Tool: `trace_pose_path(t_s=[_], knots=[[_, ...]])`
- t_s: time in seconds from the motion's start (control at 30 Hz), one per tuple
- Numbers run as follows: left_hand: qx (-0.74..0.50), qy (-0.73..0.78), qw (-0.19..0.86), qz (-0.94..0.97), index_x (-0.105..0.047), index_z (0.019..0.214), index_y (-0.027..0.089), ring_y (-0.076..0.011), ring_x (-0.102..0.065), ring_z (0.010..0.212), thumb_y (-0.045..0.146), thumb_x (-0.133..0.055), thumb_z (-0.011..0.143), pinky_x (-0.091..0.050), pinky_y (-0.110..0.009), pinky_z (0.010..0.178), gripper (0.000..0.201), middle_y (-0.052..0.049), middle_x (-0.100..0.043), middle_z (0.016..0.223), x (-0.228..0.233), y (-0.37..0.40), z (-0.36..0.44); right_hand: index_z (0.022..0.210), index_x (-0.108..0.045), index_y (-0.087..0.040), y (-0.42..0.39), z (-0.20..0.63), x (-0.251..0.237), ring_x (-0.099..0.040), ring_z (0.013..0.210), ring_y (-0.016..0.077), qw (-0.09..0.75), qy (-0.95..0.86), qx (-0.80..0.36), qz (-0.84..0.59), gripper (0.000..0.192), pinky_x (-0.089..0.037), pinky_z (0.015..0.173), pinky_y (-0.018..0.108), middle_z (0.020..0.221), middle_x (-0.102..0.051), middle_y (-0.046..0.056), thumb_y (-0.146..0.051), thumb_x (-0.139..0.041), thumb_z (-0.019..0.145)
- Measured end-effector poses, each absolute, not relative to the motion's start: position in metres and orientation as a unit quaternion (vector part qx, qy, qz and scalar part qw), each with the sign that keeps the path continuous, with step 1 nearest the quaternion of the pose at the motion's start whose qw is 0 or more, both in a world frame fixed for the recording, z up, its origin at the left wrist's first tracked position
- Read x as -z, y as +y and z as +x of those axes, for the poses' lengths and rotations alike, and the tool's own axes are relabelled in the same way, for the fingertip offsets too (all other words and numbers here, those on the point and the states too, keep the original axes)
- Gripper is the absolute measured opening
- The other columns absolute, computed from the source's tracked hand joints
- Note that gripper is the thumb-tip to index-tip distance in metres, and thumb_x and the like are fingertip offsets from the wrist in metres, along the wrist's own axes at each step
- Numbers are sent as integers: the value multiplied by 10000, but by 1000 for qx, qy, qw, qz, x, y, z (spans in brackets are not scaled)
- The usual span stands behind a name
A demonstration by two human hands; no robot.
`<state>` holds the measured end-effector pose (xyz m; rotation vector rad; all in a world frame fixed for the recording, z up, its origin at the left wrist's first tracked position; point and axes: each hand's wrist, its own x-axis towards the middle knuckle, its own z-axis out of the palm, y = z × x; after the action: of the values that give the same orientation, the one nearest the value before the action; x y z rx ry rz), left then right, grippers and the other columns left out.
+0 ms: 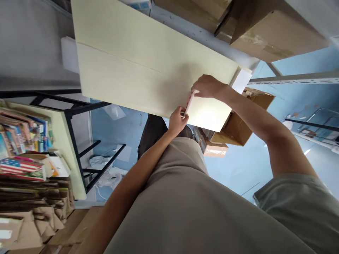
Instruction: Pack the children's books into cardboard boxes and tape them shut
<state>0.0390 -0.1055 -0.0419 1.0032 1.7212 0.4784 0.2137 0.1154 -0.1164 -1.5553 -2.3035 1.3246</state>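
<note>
A pale yellow table fills the upper middle of the view. Near its front edge my right hand rests knuckles-up on the top end of a thin white flat object, which stands on its edge. My left hand pinches the lower end of that same object at the table's rim. A bright white sheet lies on the table just right of it, under my right wrist. What the white object is I cannot tell.
Cardboard boxes sit on the blue floor below the table's right end, and more boxes stand at the top right. A second table with stacked colourful books is at the left, on a black frame.
</note>
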Motion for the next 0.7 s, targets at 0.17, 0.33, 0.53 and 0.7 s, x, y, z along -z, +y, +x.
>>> trace_pose_path(t_s=[0.17,0.33,0.53,0.7], knots=[[-236,743,552,296,-702,1148,214,-260,-820,1102,220,-631,1026,-657,-381,998,141,-102,-845,1232,52,-109,13,849,-761,-173,140,184,135,-766,1186,299,27,-732,-455,-507,474,-579,1171,588,895,-721,13,-568,-808,1107],[-232,795,531,182,-696,1189,217,-260,-814,1111,231,-641,1019,-658,-399,1023,180,-103,-850,1185,78,-107,-1,739,-662,-187,114,147,152,-775,1157,335,-22,-754,-425,-501,484,-582,1152,573,861,-707,36,-481,-921,1023],[-180,794,488,313,-681,1162,230,-289,-813,1078,262,-671,1082,-609,-420,1068,86,-117,-824,1106,81,-112,-13,846,-701,-197,83,130,149,-723,1304,408,-23,-722,-428,-544,324,-531,1237,686,1020,-758,120,-375,-933,986],[-88,768,454,443,-747,1121,235,-396,-775,1192,232,-709,1060,-587,-508,1116,72,-188,-752,1283,74,-103,-37,1270,-726,-205,44,143,112,-620,1508,426,45,-683,-383,-621,268,-489,1296,714,1402,-710,221,-405,-743,1092]])
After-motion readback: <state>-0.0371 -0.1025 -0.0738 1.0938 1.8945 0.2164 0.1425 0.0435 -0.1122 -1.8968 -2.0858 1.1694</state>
